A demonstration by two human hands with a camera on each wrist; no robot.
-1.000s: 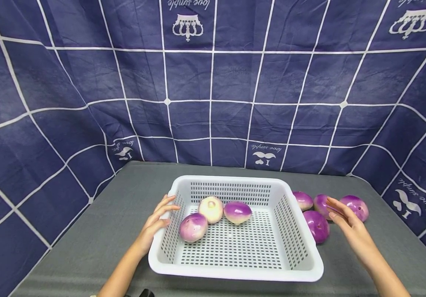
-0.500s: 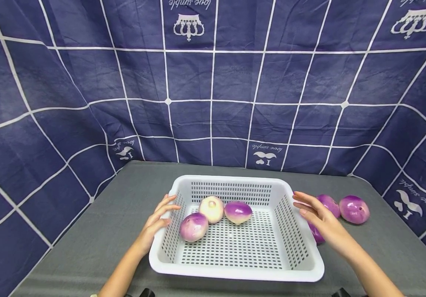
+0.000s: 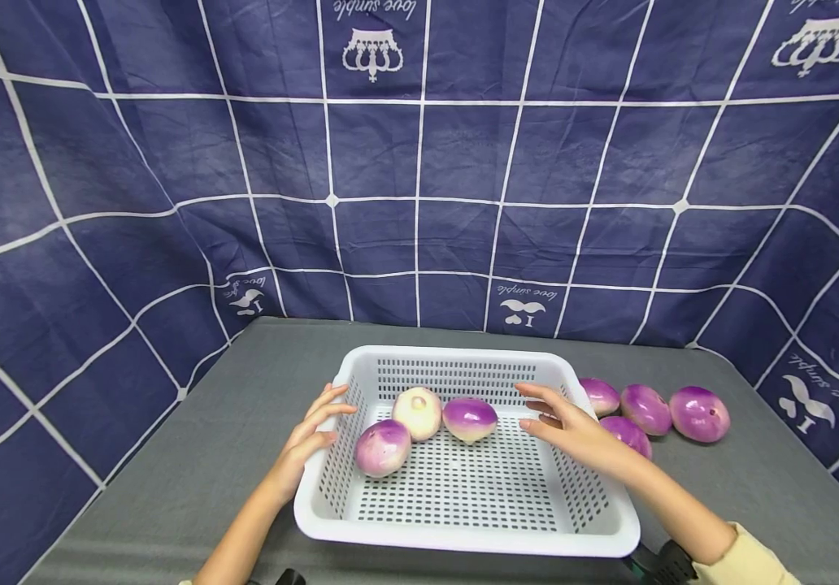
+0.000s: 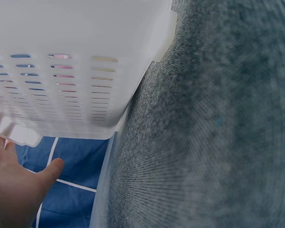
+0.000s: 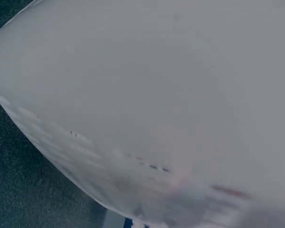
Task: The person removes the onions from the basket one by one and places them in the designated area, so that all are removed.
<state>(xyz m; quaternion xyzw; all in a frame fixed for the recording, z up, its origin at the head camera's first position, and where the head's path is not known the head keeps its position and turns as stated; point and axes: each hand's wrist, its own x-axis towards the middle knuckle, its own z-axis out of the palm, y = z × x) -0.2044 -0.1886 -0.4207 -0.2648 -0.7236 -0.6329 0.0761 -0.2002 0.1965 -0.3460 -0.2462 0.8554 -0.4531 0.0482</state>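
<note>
Three round, glossy purple-and-white vegetables are held in the left half of the basket: a purple-topped one point(image 3: 470, 418) nearest the right hand, a pale one point(image 3: 416, 413) with its end turned up, and a pinkish one point(image 3: 383, 448) nearer the front. Each is judged to be firm and fairly light if real, lighter still if a model; the smooth skin may slip or roll under a one-sided push. A hold is best taken round the widest part, with thumb and fingers opposed.

By the white basket point(image 3: 467, 548), thin, perforated plastic is suggested: light, slightly flexible, easily slid, and best gripped by the rolled rim at both ends.

The left rim is touched by the left hand point(image 3: 306, 443), its fingers loosely extended. The right hand point(image 3: 569, 426) is held over the right side, fingers spread and nothing seen between them, apart from the purple-topped vegetable.

Outside the right wall, four more purple vegetables point(image 3: 699, 413) are borne by the grey surface point(image 3: 193, 471), backed by a blue cloth point(image 3: 463, 162).
</note>
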